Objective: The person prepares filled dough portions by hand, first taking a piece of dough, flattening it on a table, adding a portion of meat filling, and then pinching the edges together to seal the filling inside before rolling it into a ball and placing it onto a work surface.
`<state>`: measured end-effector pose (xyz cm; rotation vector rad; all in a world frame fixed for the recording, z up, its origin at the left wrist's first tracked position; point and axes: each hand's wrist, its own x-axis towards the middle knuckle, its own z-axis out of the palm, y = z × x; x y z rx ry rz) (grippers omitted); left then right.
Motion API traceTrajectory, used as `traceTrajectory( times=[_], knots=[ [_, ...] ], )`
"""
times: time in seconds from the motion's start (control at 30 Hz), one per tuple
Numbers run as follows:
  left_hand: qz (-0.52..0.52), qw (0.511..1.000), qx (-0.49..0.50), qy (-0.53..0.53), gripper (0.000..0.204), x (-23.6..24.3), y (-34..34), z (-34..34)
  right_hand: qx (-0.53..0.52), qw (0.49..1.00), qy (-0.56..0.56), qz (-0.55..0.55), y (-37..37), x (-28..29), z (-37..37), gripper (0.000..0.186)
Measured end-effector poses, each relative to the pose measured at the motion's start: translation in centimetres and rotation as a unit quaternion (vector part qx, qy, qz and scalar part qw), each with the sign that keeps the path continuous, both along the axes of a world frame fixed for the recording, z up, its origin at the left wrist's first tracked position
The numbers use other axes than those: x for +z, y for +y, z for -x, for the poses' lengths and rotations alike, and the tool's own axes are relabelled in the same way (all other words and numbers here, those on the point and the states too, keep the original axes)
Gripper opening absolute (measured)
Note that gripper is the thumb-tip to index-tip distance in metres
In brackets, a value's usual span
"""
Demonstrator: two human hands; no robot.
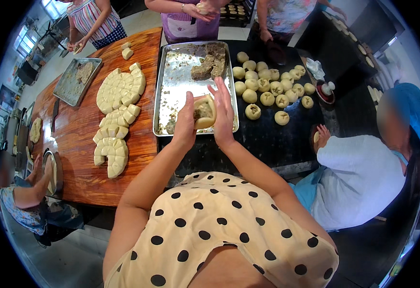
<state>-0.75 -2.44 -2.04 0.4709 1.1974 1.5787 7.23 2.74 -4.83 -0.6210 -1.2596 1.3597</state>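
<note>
Between my two palms, over the near part of a metal tray (160, 96), is a piece of dough (212, 114) cupped around brownish filling. My left hand (186, 120) presses its left side with the thumb and fingers pointing up and away. Against the right side lies my right hand (224, 113), fingers stretched forward. The dough's top is open and the filling shows inside. A mound of the same filling (210, 62) sits at the tray's far right corner, and crumbs of it are scattered over the metal.
Filled dough balls (267, 99) stand on the black table to the right. Cut dough pieces (118, 91) lie on the wooden table (75, 158) at left, near a second tray (78, 81) and a knife (55, 115). Several co-workers surround the tables, one close at right (363, 177).
</note>
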Motion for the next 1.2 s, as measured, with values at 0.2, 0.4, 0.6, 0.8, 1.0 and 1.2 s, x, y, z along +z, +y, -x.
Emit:
traceTrajectory(
  times=[0.2,0.4,0.6,0.8,1.0,1.2],
  knots=[
    [-0.020,0.999,0.026,-0.007,0.057,0.7,2.7,0.2,-0.031,0.999,-0.016,0.020,0.4,1.3,-0.8,0.039],
    [-0.066,0.990,0.125,0.003,0.041,-5.1,0.7,-2.2,-0.081,0.982,-0.141,-0.093,-1.0,-0.2,0.3,0.025],
    [-0.038,0.997,0.013,0.071,0.054,-5.4,0.1,-0.6,-0.138,0.966,-0.160,-0.147,-1.5,-1.0,0.8,0.027],
    [-0.098,0.987,0.025,-0.123,0.063,-3.3,0.1,-0.1,-0.036,0.994,0.059,0.091,-1.1,0.8,1.8,0.035],
    [0.000,0.986,-0.090,-0.138,0.056,-0.9,-0.2,3.5,0.176,0.971,-0.129,-0.096,0.6,0.9,-2.2,0.100],
    [-0.075,0.957,-0.168,-0.226,0.059,-1.4,-0.8,2.6,0.112,0.935,-0.259,-0.215,-0.3,1.2,-3.5,0.104]
  ],
)
